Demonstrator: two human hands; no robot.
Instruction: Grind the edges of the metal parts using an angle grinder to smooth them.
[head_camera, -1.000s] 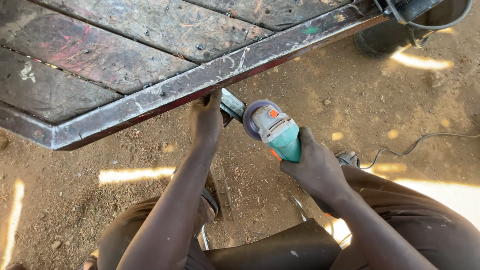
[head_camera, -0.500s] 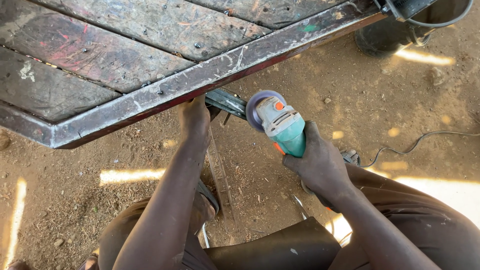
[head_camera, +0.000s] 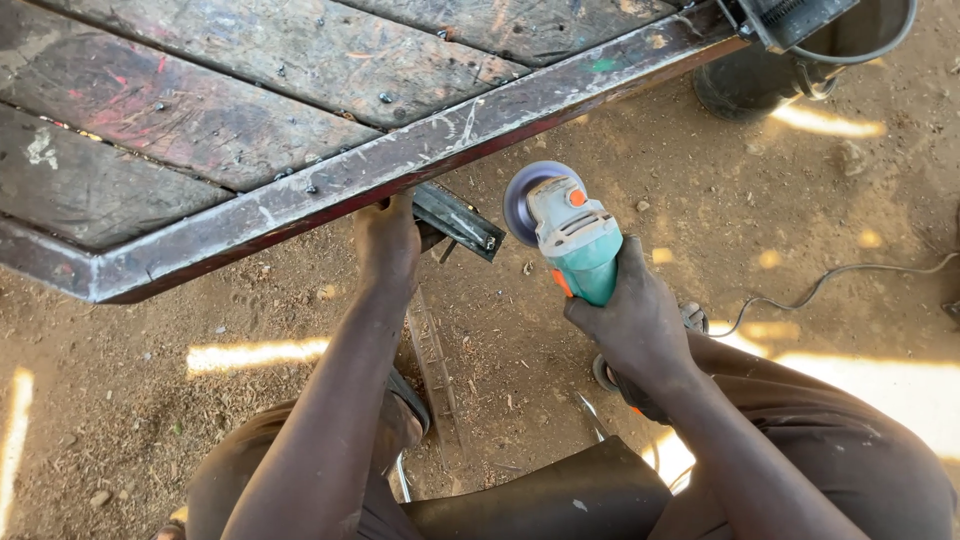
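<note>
Head view is showing me clamping my right hand around the teal angle grinder, heavy-looking and best gripped mid-body, beside the frame rail, while my left hand is gripping the rail's underside.
</note>
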